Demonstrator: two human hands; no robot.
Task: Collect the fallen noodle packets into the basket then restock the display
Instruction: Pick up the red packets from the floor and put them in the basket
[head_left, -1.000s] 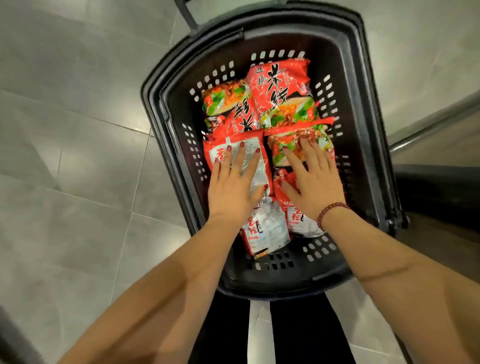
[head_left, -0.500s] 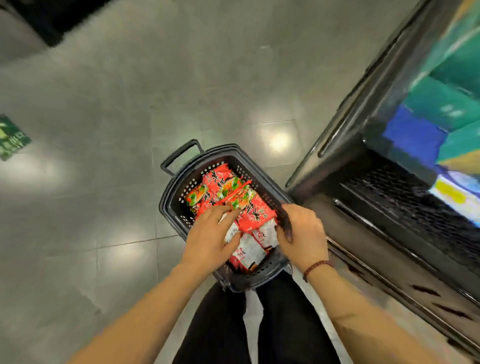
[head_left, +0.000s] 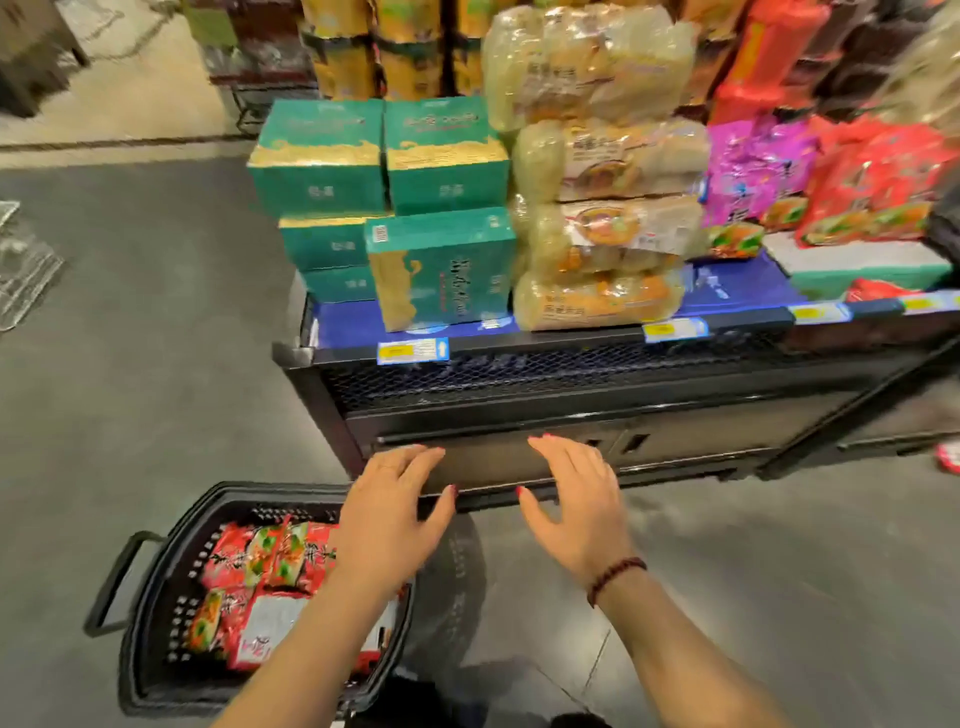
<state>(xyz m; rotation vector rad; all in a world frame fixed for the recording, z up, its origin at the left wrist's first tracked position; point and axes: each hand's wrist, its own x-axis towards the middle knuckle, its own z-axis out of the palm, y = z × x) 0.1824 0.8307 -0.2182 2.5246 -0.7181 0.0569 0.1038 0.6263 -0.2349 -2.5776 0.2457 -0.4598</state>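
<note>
A black plastic basket (head_left: 150, 613) stands on the floor at the lower left, holding several red noodle packets (head_left: 260, 561). My left hand (head_left: 387, 514) hovers above the basket's far right corner, fingers straight and spread, holding nothing. My right hand (head_left: 576, 504) is raised to its right over the floor, palm down, fingers relaxed and empty, a bead bracelet on the wrist. Both hands are in front of the dark base of the display stand (head_left: 519, 395). Matching red packets (head_left: 878, 182) lie on the display's right end.
The display carries teal boxes (head_left: 441, 265), clear bags of noodle cakes (head_left: 602, 218) and purple packets (head_left: 753, 171) on a blue shelf with price tags. A wire rack (head_left: 21, 265) stands at the far left. Grey floor surrounds the basket. A red object (head_left: 950, 457) lies on the floor at the far right.
My hands have lifted off the packets and the basket and now hover open. The view has swung up from the basket to the display stand.
</note>
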